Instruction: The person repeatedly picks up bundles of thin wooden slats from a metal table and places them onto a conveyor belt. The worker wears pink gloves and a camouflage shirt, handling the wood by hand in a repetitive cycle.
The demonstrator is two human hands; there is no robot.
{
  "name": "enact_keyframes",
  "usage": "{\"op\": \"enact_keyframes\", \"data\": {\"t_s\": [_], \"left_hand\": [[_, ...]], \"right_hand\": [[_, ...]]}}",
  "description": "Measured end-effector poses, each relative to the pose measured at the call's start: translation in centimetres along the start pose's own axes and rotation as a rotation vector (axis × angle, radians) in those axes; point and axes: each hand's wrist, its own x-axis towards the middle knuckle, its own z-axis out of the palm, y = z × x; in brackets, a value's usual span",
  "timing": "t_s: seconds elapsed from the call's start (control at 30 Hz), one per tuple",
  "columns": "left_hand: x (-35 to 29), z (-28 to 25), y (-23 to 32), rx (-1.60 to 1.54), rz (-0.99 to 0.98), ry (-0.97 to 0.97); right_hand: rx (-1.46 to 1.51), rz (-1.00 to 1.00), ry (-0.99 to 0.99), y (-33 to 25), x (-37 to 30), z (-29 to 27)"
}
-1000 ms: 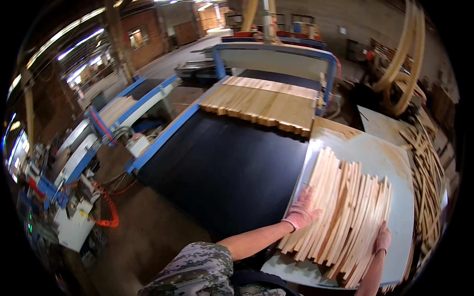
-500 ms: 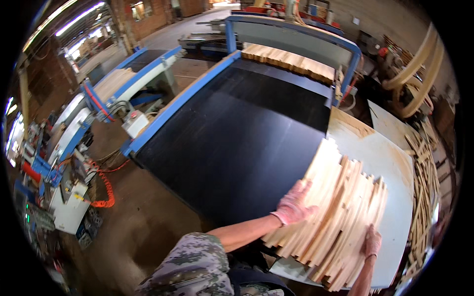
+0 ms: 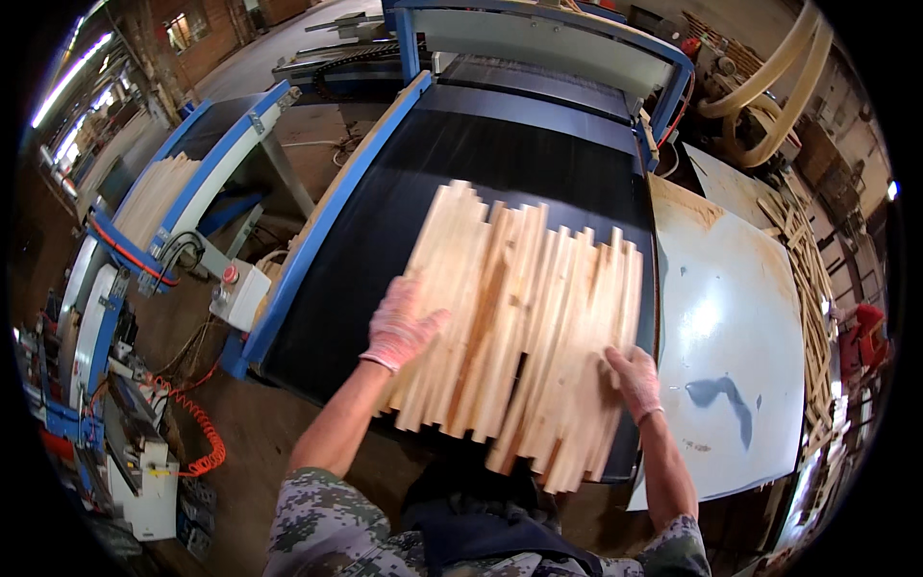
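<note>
Two gloved hands, left point(image 3: 402, 327) and right point(image 3: 633, 378), press flat and open on a fan of slats point(image 3: 524, 322) lying on the black belt point(image 3: 385, 221), beside a white board point(image 3: 731, 337).

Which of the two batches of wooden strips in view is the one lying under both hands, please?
The fanned batch on the black belt; the other stack lies untouched on the blue-framed machine far left.

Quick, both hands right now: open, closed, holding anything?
Left hand: open, palm flat on the left side of the wooden slats.
Right hand: open, pressed flat on the slats' right side.
</note>
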Motion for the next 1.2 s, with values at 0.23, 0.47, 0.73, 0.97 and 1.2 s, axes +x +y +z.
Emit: {"op": "enact_keyframes", "data": {"t_s": [0.23,0.47,0.73,0.97,1.2], "left_hand": [[2.1,-9.0,-14.6,0.475,-0.124,-0.095],[3.1,-9.1,-14.3,0.385,0.017,-0.067],[4.7,-5.2,-11.4,0.286,0.219,0.219],[-7.0,1.8,15.6,-0.954,0.539,-0.476],[-38.7,7.4,39.4,-0.567,0.899,-1.575]], "right_hand": [[-0.043,-0.227,-0.121,-14.7,-0.5,18.6],[-0.073,-0.123,-0.177,-15.8,1.0,17.6],[0.531,-0.287,-0.219,-3.0,-11.0,20.2],[0.584,-0.158,-0.192,16.5,-33.9,18.6],[0.363,0.570,0.769,39.3,-61.9,21.8]]}}
